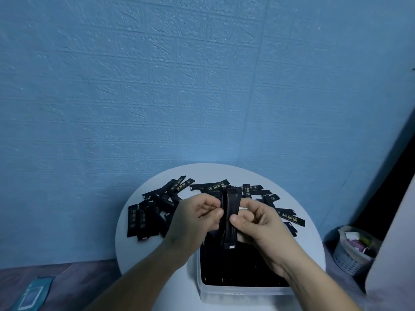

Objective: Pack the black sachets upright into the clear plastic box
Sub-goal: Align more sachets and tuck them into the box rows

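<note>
clear box [244, 292] full w/ upright sachets [242, 265]

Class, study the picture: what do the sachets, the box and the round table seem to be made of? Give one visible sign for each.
Sachets: probably plastic or foil film, because they are black with a slight sheen, thin and flat.
Box: likely translucent plastic, because light passes through its pale wall.
Table: smooth, matt white top; the material is unclear.

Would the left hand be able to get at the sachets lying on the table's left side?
Probably: nothing lies between the left hand and those loose sachets. But it pinches a bundle together with the right hand, so it must release first.
</note>
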Demonstrator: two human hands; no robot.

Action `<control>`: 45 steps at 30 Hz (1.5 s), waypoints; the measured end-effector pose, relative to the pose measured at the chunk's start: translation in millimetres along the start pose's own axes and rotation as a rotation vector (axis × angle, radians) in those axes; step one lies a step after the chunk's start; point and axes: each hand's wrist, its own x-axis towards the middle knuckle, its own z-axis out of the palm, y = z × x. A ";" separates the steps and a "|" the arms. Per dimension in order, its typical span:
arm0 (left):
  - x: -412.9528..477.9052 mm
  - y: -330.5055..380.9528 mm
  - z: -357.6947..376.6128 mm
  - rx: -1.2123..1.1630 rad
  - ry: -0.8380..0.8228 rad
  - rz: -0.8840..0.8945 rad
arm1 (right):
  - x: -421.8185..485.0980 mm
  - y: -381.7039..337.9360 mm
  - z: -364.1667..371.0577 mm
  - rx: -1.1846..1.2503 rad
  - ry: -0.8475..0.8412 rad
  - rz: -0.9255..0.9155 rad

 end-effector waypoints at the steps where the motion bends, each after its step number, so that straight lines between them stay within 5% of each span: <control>1: 3.4 0.4 2.0 0.015 -0.026 0.009 | -0.3 -4.4 -3.6 -0.037 -0.004 -0.017; 12: 26.2 0.1 26.2 0.040 -0.431 -0.149 | -29.9 -24.1 -65.6 -0.105 0.214 -0.010; 18: 35.3 -4.1 60.8 0.379 -0.778 0.047 | -54.2 -26.8 -88.4 -0.179 0.297 -0.002; 26: 49.3 -11.5 83.1 0.762 -1.107 0.044 | -68.4 -25.6 -91.1 -0.182 0.332 0.019; 32: 43.1 -11.5 90.6 1.035 -1.079 0.178 | -67.0 -25.0 -94.1 -0.259 0.308 0.028; 45: 46.3 -10.4 70.6 0.976 -1.115 0.304 | -67.9 -28.0 -90.0 -0.317 0.289 0.047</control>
